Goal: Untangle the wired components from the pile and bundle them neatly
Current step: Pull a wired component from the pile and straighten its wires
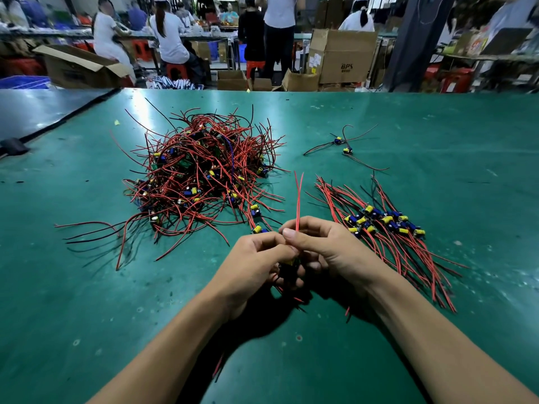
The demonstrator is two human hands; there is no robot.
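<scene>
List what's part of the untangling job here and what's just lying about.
Job: tangled pile, aligned bundle, two loose components, held component in left hand and right hand.
Lying about: cardboard boxes, blue crate, yellow scrap.

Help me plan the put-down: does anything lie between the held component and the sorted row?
Nothing visible does. The component, gripped by left hand and right hand, is close beside the row.

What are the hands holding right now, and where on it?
One wired component: the right hand pinches its red wires low down, and the left hand grips it just beneath.
</scene>
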